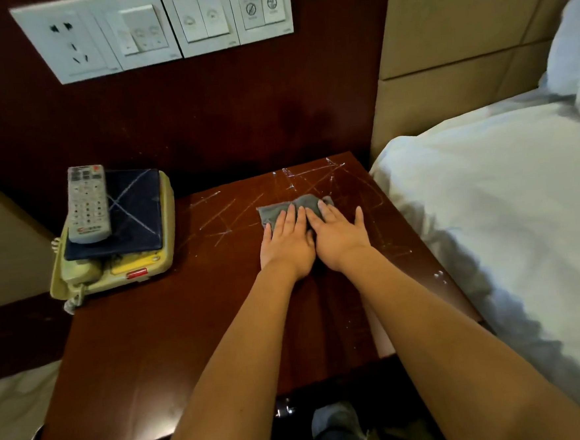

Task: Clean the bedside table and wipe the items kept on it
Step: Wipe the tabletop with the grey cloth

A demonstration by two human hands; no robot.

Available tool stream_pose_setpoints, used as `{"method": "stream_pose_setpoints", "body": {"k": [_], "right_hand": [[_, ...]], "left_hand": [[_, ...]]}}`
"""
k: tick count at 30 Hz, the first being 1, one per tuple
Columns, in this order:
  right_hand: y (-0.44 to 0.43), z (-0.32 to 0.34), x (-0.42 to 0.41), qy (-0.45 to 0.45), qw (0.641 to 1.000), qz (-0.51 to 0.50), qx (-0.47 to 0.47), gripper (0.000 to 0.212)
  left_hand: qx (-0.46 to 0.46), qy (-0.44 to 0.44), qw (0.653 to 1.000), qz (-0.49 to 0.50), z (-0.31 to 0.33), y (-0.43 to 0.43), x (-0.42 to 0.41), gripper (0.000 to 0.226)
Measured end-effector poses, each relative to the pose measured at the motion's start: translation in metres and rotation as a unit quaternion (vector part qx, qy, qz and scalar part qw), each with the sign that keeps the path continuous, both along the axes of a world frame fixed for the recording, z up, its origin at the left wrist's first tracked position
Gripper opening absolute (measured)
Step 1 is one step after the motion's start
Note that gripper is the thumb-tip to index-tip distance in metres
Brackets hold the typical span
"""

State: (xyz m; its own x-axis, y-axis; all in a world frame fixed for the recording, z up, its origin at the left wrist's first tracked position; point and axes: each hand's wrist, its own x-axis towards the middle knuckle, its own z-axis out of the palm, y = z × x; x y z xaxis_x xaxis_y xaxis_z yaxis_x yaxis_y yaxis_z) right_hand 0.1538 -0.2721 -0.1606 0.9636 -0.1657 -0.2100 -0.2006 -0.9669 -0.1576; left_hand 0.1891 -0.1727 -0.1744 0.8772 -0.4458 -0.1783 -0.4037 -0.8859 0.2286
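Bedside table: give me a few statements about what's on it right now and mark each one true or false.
1. The left hand and the right hand both press flat on the grey cloth. True.
2. The remote control lies straight on the table top. False: it lies on a dark blue pad that sits on the telephone.
3. Pale streaks mark the table top around the cloth. True.
4. The telephone sits to the right of the cloth. False: it sits to the left of it.
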Motion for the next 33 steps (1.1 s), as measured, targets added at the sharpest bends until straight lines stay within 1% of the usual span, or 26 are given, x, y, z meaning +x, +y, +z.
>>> {"method": "stream_pose_setpoints", "body": {"k": [4, 8, 13, 18, 21, 27, 30, 33], "right_hand": [[0.002, 0.0, -0.018, 0.002, 1.0, 0.003, -0.018, 0.055], [0.004, 0.002, -0.058, 0.016, 0.999, 0.01, -0.03, 0.061], [0.007, 0.002, -0.118, 0.017, 1.0, 0.006, -0.018, 0.06], [0.01, -0.003, -0.173, 0.015, 1.0, -0.006, -0.001, 0.065], [0.01, -0.002, -0.196, 0.018, 1.0, -0.016, 0.014, 0.061], [0.002, -0.001, -0.205, 0.011, 1.0, -0.001, 0.019, 0.058], [-0.004, -0.001, -0.196, 0.016, 1.0, 0.003, 0.013, 0.06], [-0.011, -0.002, -0.177, 0.018, 1.0, -0.002, 0.006, 0.058]], "left_hand": [[0.007, -0.001, 1.0, 0.003, 0.002, 0.001, -0.02, 0.053], [0.014, 0.002, 1.0, -0.002, 0.004, 0.004, -0.06, 0.054], [0.029, 0.014, 0.999, -0.012, 0.007, 0.007, -0.121, 0.055], [0.045, 0.031, 0.998, -0.028, 0.012, 0.009, -0.173, 0.057], [0.051, 0.048, 0.997, -0.036, 0.011, 0.01, -0.191, 0.058], [0.042, 0.068, 0.996, -0.044, 0.012, 0.009, -0.194, 0.057], [0.04, 0.059, 0.996, -0.048, 0.011, 0.005, -0.187, 0.057], [0.033, 0.054, 0.997, -0.038, 0.008, -0.005, -0.173, 0.056]]}}
